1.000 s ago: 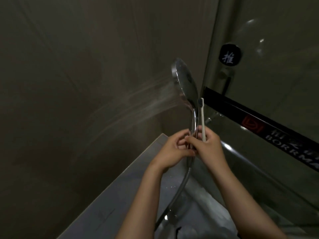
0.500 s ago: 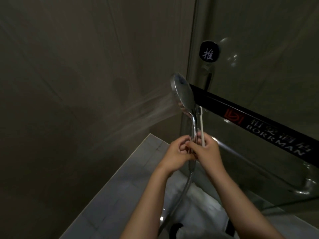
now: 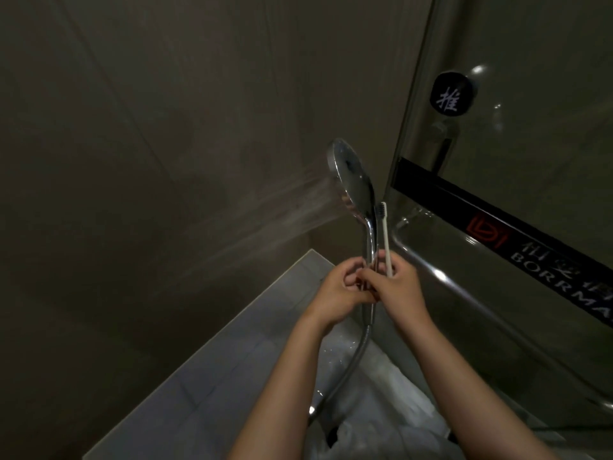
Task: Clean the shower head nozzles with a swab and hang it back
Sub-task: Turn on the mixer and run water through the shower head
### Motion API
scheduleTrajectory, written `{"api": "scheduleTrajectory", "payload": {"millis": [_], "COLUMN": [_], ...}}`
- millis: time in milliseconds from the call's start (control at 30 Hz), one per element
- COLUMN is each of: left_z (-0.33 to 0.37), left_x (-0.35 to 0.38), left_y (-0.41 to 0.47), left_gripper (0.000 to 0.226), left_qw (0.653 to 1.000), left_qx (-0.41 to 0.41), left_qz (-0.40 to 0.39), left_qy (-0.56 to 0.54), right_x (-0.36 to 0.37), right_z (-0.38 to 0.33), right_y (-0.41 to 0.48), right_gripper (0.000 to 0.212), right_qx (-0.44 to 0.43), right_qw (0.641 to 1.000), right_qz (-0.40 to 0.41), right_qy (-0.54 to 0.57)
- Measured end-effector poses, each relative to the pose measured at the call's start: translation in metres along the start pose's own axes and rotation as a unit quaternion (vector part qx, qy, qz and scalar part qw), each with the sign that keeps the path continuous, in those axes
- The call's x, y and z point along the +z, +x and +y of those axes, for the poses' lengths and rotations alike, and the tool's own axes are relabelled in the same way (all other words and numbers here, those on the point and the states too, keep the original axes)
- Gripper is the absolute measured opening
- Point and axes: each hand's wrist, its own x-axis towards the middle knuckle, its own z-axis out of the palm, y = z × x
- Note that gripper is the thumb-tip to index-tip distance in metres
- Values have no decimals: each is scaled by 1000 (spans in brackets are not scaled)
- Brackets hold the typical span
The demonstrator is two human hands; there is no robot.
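A chrome shower head [image 3: 352, 180] stands upright in front of me, its back toward me and its face turned left. Water sprays from it leftward against the dark wall. Both hands grip its handle [image 3: 371, 240]: my left hand [image 3: 335, 295] on the left side, my right hand [image 3: 399, 290] on the right. The right hand also holds a white toothbrush [image 3: 385, 234] upright beside the handle, bristles at the top facing the shower head's neck. A metal hose [image 3: 351, 366] hangs down from the handle.
A glass shower door [image 3: 517, 154] with a black band bearing red and white lettering stands at the right, with a round black knob [image 3: 451, 96]. A light tiled ledge [image 3: 212, 376] runs along the dark wall below. Wet white floor lies under my arms.
The view has shifted, so the shower head and door sit differently in the frame. Both hands keep the same grip, and the water keeps spraying left.
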Motion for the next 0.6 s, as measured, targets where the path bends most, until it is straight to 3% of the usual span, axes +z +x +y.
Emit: {"api": "scheduleTrajectory", "payload": {"millis": [133, 233, 433, 600], "left_z": [-4, -8, -8, -8], "left_x": [-11, -21, -41, -58], "left_y": [-7, -15, -40, -70], "left_gripper": [45, 57, 60, 57], "left_qw": [999, 996, 985, 970], "left_qx": [-4, -10, 7, 26], "left_qz": [45, 90, 168, 236], "left_qy": [-7, -20, -40, -41], "right_x": [11, 20, 49, 79], "right_z": [-1, -5, -10, -11], "right_y": [0, -3, -9, -20], "right_gripper": [19, 13, 27, 22], "right_qx": [-14, -30, -62, -75], "right_qw": [999, 996, 987, 972], "right_qz": [-43, -83, -147, -221], "right_qy": [5, 1, -19, -17]}}
